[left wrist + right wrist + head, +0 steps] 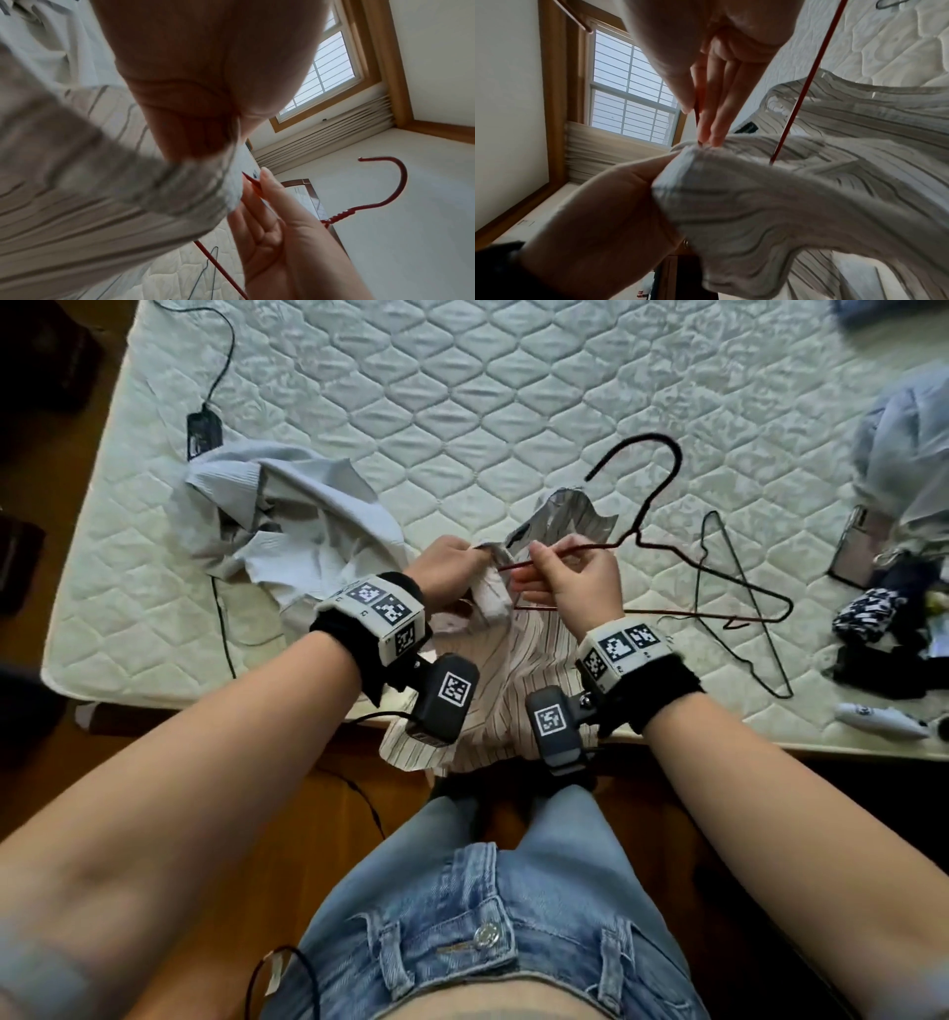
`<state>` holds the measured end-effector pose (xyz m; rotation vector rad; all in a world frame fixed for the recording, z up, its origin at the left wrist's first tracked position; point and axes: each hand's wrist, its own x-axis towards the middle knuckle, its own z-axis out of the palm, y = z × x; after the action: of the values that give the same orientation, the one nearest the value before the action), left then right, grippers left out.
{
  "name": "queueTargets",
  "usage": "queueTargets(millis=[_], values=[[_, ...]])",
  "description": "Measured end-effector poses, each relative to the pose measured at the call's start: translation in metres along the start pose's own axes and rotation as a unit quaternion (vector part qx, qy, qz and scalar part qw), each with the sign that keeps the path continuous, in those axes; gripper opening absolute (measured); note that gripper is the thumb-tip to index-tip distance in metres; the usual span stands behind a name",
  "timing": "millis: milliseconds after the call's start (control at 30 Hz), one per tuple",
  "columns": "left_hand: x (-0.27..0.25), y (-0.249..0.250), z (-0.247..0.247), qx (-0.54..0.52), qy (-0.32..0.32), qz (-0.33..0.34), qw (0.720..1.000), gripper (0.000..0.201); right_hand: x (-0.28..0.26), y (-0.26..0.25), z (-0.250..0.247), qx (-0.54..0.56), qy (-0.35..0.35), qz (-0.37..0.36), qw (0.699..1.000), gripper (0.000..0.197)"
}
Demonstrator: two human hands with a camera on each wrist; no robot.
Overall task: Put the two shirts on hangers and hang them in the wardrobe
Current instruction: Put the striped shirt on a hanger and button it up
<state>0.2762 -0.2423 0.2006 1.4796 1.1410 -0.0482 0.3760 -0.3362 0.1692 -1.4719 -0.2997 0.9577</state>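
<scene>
My left hand (445, 567) grips the white striped cloth shirt (493, 670). My right hand (575, 580) pinches the thin red wire hanger (648, 541) just beside the shirt's collar.

Quilted mattress (462, 377), grey shirt (287, 505), dark wire hanger (739, 588), phone (852, 546)

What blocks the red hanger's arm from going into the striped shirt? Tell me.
Nothing visible does. The right hand pinches the red hanger and the left hand grips the striped shirt at its edge, with the hanger's arm already at the fabric. The green hanger lies apart on the mattress.
</scene>
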Motion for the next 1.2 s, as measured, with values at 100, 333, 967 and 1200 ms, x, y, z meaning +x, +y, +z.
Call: queueTargets(millis=[100,333,967,1200], values=[[-0.006,0.004,-0.001,-0.068,-0.059,-0.010,0.996,0.019,0.001,-0.002,0.005,0.005,-0.021,0.019,1.000,0.026],[-0.007,0.001,-0.012,0.175,-0.066,0.087,0.979,0.028,0.005,-0.013,0.001,0.015,-0.064,0.052,0.996,0.024],[0.014,-0.005,-0.041,0.075,0.141,0.102,0.982,0.028,0.036,-0.004,-0.022,-0.253,-0.157,0.213,0.931,0.020],[0.001,-0.004,-0.055,-0.017,0.164,0.113,0.980,0.035,0.079,0.009,0.012,-0.323,-0.058,0.106,0.939,0.047]])
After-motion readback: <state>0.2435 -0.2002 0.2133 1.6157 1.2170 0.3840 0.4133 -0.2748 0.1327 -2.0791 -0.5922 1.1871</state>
